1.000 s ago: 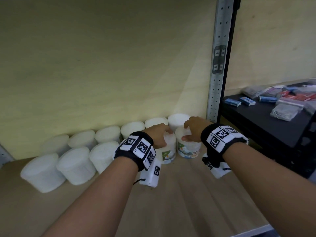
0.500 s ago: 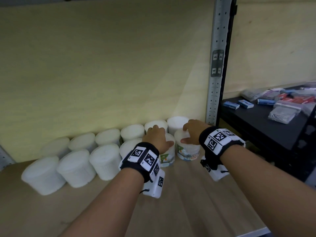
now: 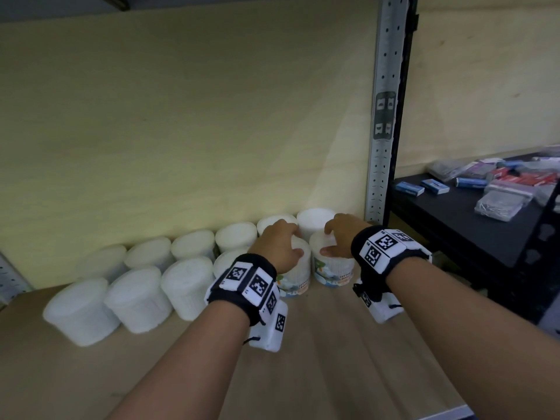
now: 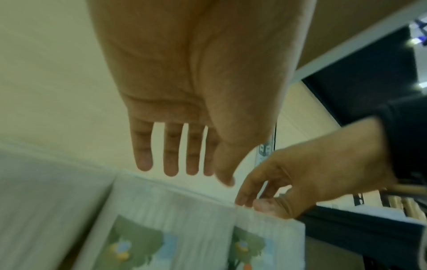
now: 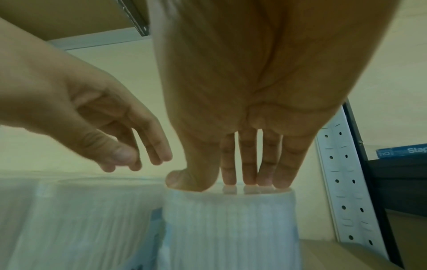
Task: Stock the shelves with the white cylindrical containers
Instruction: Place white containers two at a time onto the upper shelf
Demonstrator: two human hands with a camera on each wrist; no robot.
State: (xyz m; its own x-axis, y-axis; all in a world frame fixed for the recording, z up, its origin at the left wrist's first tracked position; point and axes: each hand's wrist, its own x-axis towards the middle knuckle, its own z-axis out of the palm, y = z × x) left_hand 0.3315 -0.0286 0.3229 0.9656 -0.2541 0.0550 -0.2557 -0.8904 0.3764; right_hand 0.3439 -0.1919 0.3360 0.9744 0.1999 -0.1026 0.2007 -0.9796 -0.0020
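Head view: two rows of white cylindrical containers [image 3: 138,300] stand upright on a wooden shelf [image 3: 318,359] against a pale back panel, with the person's two hands over the right end of the front row. The right hand [image 3: 341,233] rests its straight fingers [image 5: 248,164], held close together, and its thumb on the lid of the labelled container [image 3: 333,266] at the end of the row, beside a perforated metal upright [image 3: 381,116]. Just left of those fingers, the left hand [image 3: 277,245] hovers with fingers [image 4: 169,157] straight and slightly spread above the neighbouring labelled container [image 3: 295,277]; the left wrist view shows a gap beneath the fingertips. Beyond the upright, to the right of both hands, small boxes and packets [image 3: 497,189] lie on a dark shelf [image 3: 454,225].
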